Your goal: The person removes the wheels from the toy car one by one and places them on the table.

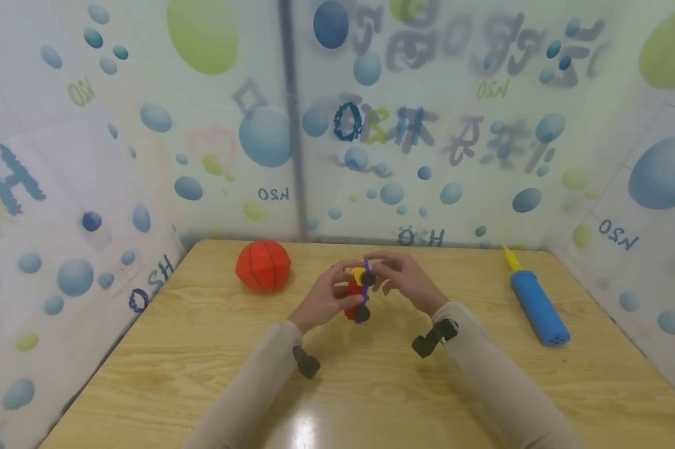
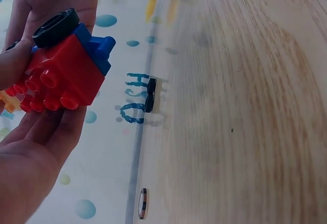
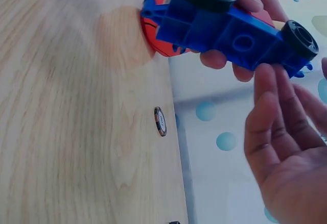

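Both hands hold up a toy block car point(image 1: 364, 288) above the middle of the table. It has a blue wheeled base point(image 3: 230, 32) with black wheels point(image 3: 300, 39), a red studded block point(image 2: 66, 73) and a yellow block point(image 1: 359, 275). My left hand point(image 1: 330, 296) grips the car from the left, fingers and thumb around the blocks. At the other side, my right hand point(image 1: 406, 277) pinches the upper end of the base; in the right wrist view its fingertips press the underside beside a wheel, with its thumb mostly out of frame.
A red basketball-patterned ball point(image 1: 263, 266) rests at the back left of the wooden table point(image 1: 202, 374). On the right lies a blue hand pump point(image 1: 539, 308) with a yellow nozzle. Small round discs point(image 3: 160, 121) appear near the table edge in the wrist views. Patterned walls point(image 1: 455, 156) enclose the table.
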`<action>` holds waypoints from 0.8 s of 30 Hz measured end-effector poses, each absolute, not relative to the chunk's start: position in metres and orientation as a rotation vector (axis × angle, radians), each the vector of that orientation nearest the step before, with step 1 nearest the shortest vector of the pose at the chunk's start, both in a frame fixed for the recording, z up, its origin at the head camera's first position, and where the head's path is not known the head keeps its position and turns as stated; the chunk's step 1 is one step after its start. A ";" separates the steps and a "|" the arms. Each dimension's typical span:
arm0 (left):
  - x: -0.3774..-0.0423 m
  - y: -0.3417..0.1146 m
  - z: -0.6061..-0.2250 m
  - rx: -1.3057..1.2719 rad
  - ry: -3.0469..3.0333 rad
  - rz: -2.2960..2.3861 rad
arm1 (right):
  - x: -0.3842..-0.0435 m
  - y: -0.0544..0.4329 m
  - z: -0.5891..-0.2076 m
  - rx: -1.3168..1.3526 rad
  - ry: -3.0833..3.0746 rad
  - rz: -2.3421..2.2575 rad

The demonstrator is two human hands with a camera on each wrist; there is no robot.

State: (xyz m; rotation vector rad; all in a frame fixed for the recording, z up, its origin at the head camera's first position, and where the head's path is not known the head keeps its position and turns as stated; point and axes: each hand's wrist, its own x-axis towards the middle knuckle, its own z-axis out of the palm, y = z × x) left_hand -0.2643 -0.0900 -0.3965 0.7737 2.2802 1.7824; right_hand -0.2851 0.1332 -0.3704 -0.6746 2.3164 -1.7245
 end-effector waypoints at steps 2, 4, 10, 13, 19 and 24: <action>-0.264 -0.091 -0.397 0.745 2.277 1.808 | -0.284 0.133 -0.372 -0.698 2.332 -1.739; -0.264 -0.091 -0.397 0.729 2.281 1.829 | -0.284 0.133 -0.373 -0.718 2.351 -1.750; -0.265 -0.091 -0.396 0.701 2.301 1.866 | -0.281 0.132 -0.373 -0.780 2.397 -1.775; -0.265 -0.091 -0.396 0.700 2.295 1.878 | -0.280 0.131 -0.373 -0.809 2.415 -1.771; -0.265 -0.090 -0.396 0.723 2.315 1.874 | -0.278 0.129 -0.373 -0.832 2.436 -1.752; -0.266 -0.090 -0.397 0.723 2.323 1.869 | -0.277 0.128 -0.374 -0.837 2.437 -1.739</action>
